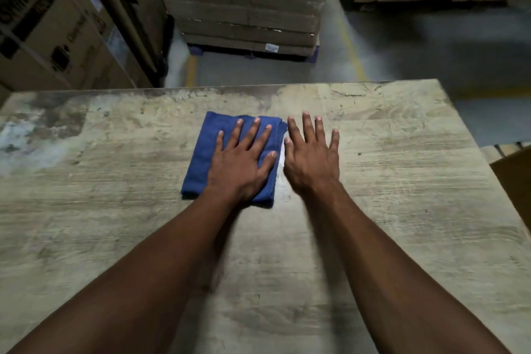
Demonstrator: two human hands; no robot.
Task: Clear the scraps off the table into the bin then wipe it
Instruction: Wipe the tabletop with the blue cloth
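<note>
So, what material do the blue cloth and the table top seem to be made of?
The blue cloth, folded flat under the left hand, looks like soft woven or terry fabric: matte, with a slightly fuzzy surface and layered edges. The table top looks like wood or a wood-grain laminate; which one I cannot tell. It shows long grain lines, a dull worn finish and pale scuffed patches.

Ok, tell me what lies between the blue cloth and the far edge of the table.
Nothing: in the head view, the stretch of table between the blue cloth and its far edge is bare, worn wood.
</note>
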